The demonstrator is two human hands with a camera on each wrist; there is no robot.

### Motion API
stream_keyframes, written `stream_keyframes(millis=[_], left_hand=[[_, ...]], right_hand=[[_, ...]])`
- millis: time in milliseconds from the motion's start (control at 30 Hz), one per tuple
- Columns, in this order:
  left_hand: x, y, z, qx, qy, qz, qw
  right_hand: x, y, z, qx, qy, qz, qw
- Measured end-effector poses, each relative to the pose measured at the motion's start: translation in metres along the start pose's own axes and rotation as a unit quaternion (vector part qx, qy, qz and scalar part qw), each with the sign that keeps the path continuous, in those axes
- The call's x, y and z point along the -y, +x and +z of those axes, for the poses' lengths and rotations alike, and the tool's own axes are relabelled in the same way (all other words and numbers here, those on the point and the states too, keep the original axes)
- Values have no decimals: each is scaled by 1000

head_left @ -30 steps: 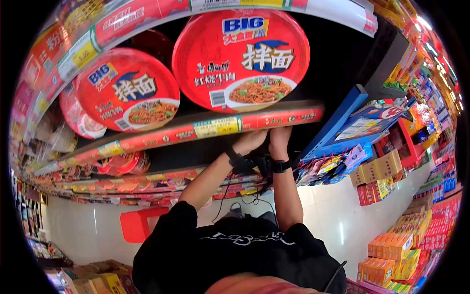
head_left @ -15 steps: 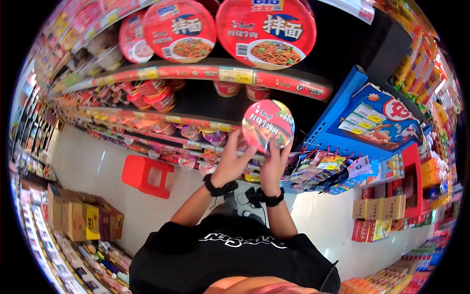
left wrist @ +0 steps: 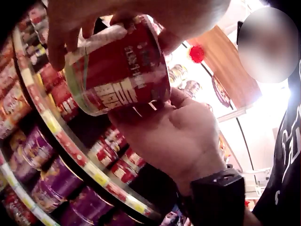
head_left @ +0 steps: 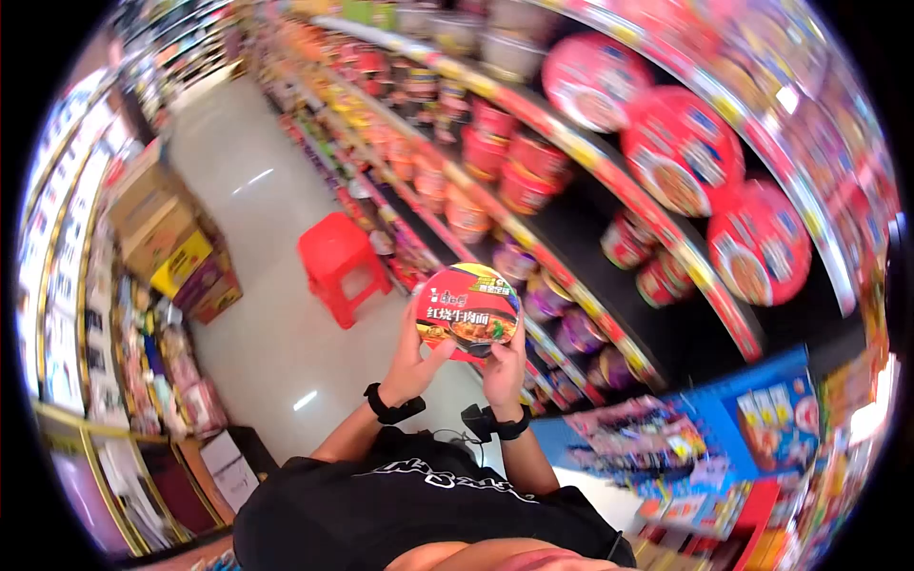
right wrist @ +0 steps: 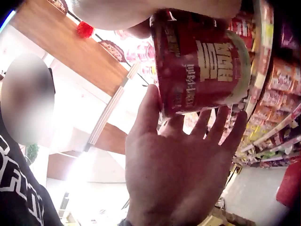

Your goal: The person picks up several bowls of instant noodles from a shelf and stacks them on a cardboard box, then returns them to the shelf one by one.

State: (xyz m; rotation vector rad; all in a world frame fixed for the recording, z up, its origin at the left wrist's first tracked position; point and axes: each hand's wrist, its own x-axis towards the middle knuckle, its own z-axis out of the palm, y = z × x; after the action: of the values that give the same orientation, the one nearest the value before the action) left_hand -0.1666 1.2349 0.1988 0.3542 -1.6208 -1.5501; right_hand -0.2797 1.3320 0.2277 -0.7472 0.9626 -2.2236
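Note:
A red instant noodle cup (head_left: 468,314) with a round printed lid is held in front of my chest, its lid turned up toward the head view. My left hand (head_left: 413,369) grips the cup's left side, thumb at the near rim. On the opposite side my right hand (head_left: 504,373) holds it, with its thumb also by the near rim. The left wrist view shows the side wall of the noodle cup (left wrist: 117,70) between both hands. In the right wrist view, the fingers of the left hand (right wrist: 181,165) spread along the cup (right wrist: 202,66).
Shelves of noodle cups (head_left: 528,171) and bowls (head_left: 681,152) run along the right. A red stool (head_left: 341,262) stands in the aisle, with cardboard boxes (head_left: 162,228) to its left. A blue display rack (head_left: 752,409) with hanging packets is at the lower right.
Both hands came out from the shelf with the noodle cup and drew it toward the body. The head view has swung left toward the aisle, and the cup's lid now faces up more squarely.

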Motion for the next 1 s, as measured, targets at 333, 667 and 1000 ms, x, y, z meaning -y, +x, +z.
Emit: stream_keyframes(millis=[333, 667, 1000], left_hand=[[-33, -3, -264, -154, 110, -38, 981], [-27, 32, -407, -231, 144, -59, 960], [-28, 141, -578, -296, 294, -40, 908]], right_hand=[[-190, 61, 185, 216, -92, 144, 961], [-311, 121, 308, 318, -26, 221, 922], [-476, 264, 449, 405, 14, 275, 872]])
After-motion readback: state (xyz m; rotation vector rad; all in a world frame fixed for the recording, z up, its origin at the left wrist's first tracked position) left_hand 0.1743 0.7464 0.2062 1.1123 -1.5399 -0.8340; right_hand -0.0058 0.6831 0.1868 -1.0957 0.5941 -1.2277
